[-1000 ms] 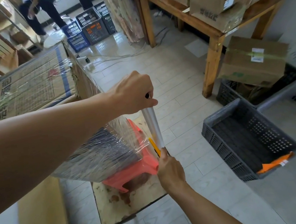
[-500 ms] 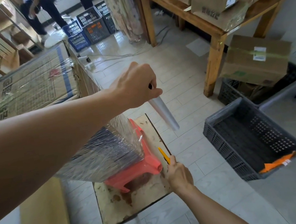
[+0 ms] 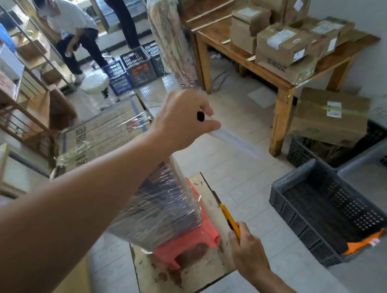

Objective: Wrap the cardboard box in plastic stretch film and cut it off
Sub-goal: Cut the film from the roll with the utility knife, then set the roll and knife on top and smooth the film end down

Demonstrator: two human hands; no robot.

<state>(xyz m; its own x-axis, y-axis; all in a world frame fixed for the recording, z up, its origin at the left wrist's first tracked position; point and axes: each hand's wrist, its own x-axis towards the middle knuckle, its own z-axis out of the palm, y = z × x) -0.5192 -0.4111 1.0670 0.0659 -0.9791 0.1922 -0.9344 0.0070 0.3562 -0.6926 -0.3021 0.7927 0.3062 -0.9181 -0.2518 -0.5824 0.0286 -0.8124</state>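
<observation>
Our left hand is closed around the film roll, lifted clear of the wrapped cardboard box standing on the red stool; our right hand grips the yellow cutter, blade upward beside the box, probably so nothing snags.

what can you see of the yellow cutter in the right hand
The yellow cutter is a slim utility knife with a plastic-looking yellow body and a dark strip along one edge. The right hand closes around its lower end, so that part is hidden. It tilts up and slightly left, its tip near the edge of the worn board and beside the wrapped box, not touching the film. No exposed blade is discernible.
</observation>
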